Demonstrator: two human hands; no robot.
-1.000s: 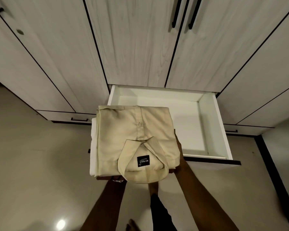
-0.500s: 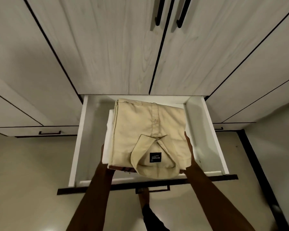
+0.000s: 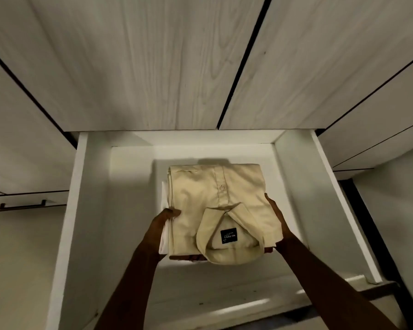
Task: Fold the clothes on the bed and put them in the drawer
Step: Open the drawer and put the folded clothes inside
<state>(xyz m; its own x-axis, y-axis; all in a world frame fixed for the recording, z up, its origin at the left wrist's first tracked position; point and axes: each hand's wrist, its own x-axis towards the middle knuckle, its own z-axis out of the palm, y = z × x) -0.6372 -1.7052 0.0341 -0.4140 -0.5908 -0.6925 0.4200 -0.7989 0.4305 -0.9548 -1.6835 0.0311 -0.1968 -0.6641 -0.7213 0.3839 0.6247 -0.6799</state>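
- Placing step in hand: folded cream cotton shirt with a dark collar label (image 3: 215,210), stacked on a paler folded garment (image 3: 163,225) of which only the left edge shows, held low inside the open white drawer (image 3: 81,210).
- Left hand (image 3: 161,225) gripping the stack's left edge, thumb on top and fingers hidden beneath.
- Right hand (image 3: 278,222) cupping the right edge, palm against the side, fingertips tucked under.
- Stack sitting roughly mid-drawer, collar toward the front; whether touching the drawer floor or just above it, impossible to tell.
- Next move, judged from here: lowering flat, then sliding both hands out sideways without dragging the folds loose.
- Around: pale wood-grain wardrobe doors (image 3: 129,67) above the drawer; a neighbouring closed drawer with a dark bar handle (image 3: 22,206) at left.
- In the way: nothing visible inside the drawer; only the side walls limiting room for the hands to withdraw.
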